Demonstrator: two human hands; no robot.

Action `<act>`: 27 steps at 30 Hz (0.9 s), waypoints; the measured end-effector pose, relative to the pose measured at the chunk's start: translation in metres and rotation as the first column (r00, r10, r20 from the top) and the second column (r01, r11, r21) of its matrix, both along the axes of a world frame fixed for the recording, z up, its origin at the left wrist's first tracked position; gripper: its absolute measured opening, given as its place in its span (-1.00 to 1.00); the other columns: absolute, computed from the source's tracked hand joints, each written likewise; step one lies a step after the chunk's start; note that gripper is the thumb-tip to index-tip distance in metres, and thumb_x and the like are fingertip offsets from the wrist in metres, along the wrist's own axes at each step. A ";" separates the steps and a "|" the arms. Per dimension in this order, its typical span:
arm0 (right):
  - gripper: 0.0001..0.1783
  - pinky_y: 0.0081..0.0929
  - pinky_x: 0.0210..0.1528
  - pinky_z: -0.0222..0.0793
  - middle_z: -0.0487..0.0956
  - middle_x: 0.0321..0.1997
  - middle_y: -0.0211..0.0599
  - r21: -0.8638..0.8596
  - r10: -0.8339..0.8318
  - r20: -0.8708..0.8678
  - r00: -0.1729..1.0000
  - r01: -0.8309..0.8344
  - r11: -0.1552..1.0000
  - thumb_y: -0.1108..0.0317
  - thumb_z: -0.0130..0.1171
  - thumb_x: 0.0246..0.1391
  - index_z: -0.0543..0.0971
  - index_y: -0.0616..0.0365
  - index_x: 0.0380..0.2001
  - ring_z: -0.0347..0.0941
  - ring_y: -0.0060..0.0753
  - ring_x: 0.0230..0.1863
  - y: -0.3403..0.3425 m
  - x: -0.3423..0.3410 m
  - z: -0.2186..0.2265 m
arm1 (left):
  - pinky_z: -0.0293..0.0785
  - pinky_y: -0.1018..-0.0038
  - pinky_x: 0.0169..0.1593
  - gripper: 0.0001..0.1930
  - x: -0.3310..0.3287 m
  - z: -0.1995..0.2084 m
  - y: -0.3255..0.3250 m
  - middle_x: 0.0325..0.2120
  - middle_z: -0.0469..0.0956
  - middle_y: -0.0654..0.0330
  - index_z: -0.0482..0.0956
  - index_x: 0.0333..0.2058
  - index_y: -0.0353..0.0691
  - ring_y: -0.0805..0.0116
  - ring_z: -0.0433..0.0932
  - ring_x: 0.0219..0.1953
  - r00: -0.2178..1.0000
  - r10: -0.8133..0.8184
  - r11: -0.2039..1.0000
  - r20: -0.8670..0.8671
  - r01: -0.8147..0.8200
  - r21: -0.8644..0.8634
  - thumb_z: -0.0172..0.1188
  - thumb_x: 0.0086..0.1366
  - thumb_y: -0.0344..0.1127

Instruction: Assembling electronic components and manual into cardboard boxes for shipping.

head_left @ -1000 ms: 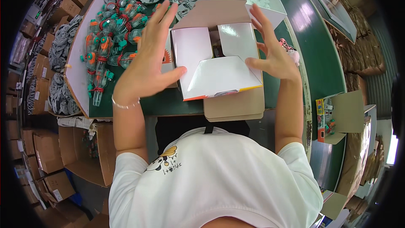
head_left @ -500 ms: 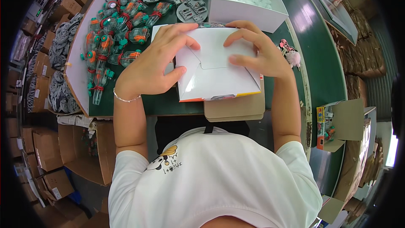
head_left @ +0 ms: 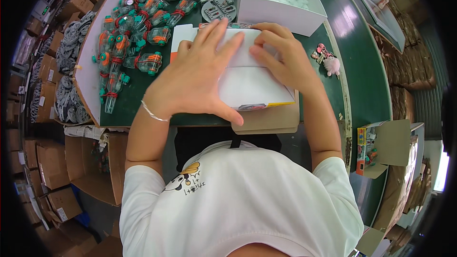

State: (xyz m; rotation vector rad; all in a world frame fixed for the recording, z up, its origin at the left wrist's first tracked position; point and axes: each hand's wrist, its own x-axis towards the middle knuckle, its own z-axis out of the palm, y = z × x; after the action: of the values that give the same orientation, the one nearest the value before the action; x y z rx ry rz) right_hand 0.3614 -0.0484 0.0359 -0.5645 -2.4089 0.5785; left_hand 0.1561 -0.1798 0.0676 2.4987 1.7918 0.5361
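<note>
A white carton (head_left: 254, 85) with folded panels lies before me, a coloured strip along its near edge. My left hand (head_left: 200, 66) is spread across its left part, fingers pointing away and thumb over the near edge. On the right, my right hand (head_left: 281, 52) is bent over the carton, thumb and forefinger drawn together at the upper panel and other fingers near the far edge. Flat brown cardboard (head_left: 266, 123) sits under the carton, reaching past the table's front edge. An orange and white flap (head_left: 182, 35) shows beyond my left hand.
Clear toy bottles with green and orange parts (head_left: 150, 62) are heaped at the left. Grey round discs with small parts (head_left: 219, 9) lie behind. A white box of small white pieces (head_left: 281, 14) stands at the back. A pink fluffy keychain (head_left: 331, 65) and an open carton (head_left: 376, 145) are on the right.
My left hand has moved right across the carton and spread wide, covering its left part. My right thumb has come up toward the forefinger.
</note>
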 end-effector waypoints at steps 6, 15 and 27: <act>-0.57 -0.21 0.19 0.33 0.36 0.30 -0.09 -0.365 -0.257 -0.673 0.694 -0.010 0.931 0.31 0.26 0.12 0.46 0.20 0.04 0.34 -0.12 0.27 -0.007 0.030 -0.006 | 0.13 0.01 0.32 0.31 -0.001 0.005 -0.006 0.30 0.12 -0.14 0.12 0.35 -0.23 -0.12 0.12 0.33 0.991 0.107 0.978 0.081 -0.120 0.172 0.61 -0.44 0.01; -0.33 -0.30 0.04 0.43 0.52 0.06 -0.09 -0.118 -0.121 -0.488 0.865 0.073 0.990 0.29 0.41 -0.05 0.39 0.19 0.14 0.47 -0.17 0.11 -0.061 -0.014 0.015 | 0.14 0.07 0.31 0.36 0.022 -0.045 0.023 0.24 0.15 -0.14 -0.10 0.37 -0.40 -0.10 0.16 0.29 0.750 0.004 0.812 0.661 -0.388 0.436 0.65 -0.29 -0.02; -0.76 -0.27 -0.24 0.42 0.46 -0.38 -0.34 0.429 -0.051 0.212 0.976 -0.046 0.902 0.35 0.30 -0.06 0.46 0.11 -0.34 0.45 -0.20 -0.28 -0.010 -0.029 -0.043 | 0.23 0.03 0.24 -0.52 0.000 -0.071 0.007 0.23 0.23 -0.18 0.48 -0.04 -0.19 -0.10 0.27 0.27 0.956 0.204 0.815 0.211 -0.285 0.505 0.43 0.10 -0.19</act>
State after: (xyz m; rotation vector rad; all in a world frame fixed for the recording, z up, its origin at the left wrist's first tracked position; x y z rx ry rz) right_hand 0.3320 -0.0585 -0.0070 -0.4527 -2.6286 -0.0368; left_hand 0.1560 -0.1729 -0.0036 2.4293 2.1550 1.3716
